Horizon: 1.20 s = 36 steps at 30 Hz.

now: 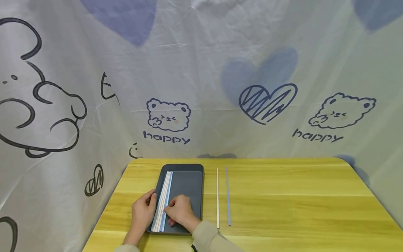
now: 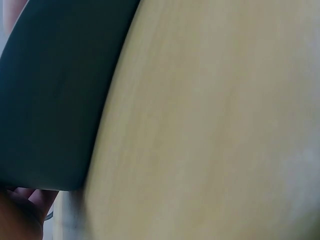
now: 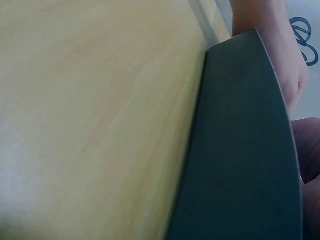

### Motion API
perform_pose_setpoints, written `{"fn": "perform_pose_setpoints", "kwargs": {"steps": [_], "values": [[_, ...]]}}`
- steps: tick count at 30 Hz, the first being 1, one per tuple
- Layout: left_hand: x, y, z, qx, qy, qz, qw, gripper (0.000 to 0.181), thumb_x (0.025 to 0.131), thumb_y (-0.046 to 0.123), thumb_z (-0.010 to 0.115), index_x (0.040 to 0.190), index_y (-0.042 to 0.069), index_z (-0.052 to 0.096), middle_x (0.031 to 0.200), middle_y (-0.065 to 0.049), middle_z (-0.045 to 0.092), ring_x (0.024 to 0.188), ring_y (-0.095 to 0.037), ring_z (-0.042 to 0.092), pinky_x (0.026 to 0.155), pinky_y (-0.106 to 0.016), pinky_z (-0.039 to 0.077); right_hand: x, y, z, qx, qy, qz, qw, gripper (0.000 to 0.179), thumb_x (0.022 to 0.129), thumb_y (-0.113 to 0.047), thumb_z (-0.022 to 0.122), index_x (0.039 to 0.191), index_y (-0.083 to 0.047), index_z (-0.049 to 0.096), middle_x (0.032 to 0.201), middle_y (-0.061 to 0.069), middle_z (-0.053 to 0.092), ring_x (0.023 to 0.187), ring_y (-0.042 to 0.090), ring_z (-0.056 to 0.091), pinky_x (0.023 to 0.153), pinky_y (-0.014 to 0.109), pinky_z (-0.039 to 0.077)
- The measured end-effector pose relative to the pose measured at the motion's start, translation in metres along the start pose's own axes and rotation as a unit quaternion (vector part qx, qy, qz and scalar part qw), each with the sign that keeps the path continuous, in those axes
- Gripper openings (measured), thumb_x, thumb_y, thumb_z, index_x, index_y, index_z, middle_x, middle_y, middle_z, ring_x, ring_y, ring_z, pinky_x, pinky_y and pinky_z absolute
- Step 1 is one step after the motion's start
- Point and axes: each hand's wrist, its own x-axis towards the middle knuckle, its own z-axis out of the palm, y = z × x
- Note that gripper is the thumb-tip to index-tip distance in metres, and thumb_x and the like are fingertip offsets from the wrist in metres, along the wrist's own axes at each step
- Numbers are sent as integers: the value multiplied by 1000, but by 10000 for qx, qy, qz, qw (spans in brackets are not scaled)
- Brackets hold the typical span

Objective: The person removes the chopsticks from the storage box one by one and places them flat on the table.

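A dark grey tray (image 1: 189, 182) lies on the wooden table, and its outer wall (image 2: 55, 100) fills the left part of the left wrist view. Several thin sticks (image 1: 161, 206), white and pale blue, lie lengthwise along its left side. My left hand (image 1: 143, 210) grips the tray's left rim with bent fingers and thumb. Over the tray, my right hand (image 1: 181, 210) pinches the light blue stick (image 1: 167, 199) at the right edge of the bundle, thumb and forefinger together. The right wrist view shows the tray's wall (image 3: 240, 140) with parts of hands behind it.
To the right of the tray, a white stick (image 1: 217, 196) and a blue-violet stick (image 1: 228, 196) lie roughly parallel on the wooden table (image 1: 299, 203). A pale printed cloth (image 1: 204, 70) hangs behind the table and along its sides.
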Motion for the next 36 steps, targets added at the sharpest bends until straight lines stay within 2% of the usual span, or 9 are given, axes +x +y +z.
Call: {"fn": "perform_pose_setpoints", "kwargs": {"steps": [12, 22, 31, 36], "values": [[0, 1, -1, -36, -84, -72, 9999, 32, 105, 15, 63, 131, -2, 72, 112, -23, 78, 97, -31, 77, 74, -28, 60, 4, 2, 9, -361, 138, -157, 9991, 29, 81, -2, 75, 58, -11, 60, 37, -2, 54, 28, 6, 49, 31, 27, 45], [-1, 1, -1, -12, -73, -79, 9999, 32, 105, 15, 63, 131, -1, 72, 111, -22, 79, 95, -29, 77, 72, -26, 59, 2, -3, 10, -582, 150, -237, 9979, 33, 83, -2, 77, 59, -10, 57, 37, -1, 53, 27, 6, 49, 31, 27, 44], [-1, 4, -2, -41, -127, -111, 9998, 32, 106, 15, 62, 132, -1, 72, 112, -23, 79, 97, -30, 77, 74, -28, 60, 2, 1, 11, -323, 217, -195, 9991, 32, 85, 5, 78, 66, -8, 57, 39, 0, 54, 29, 8, 51, 32, 28, 46], [-1, 3, -1, -15, -80, -78, 9999, 32, 105, 15, 63, 131, -1, 72, 111, -22, 79, 96, -29, 77, 74, -29, 60, 1, 0, 10, -352, 238, -114, 9990, 33, 86, 5, 78, 66, -8, 54, 40, 1, 54, 29, 11, 53, 32, 29, 46]]}}
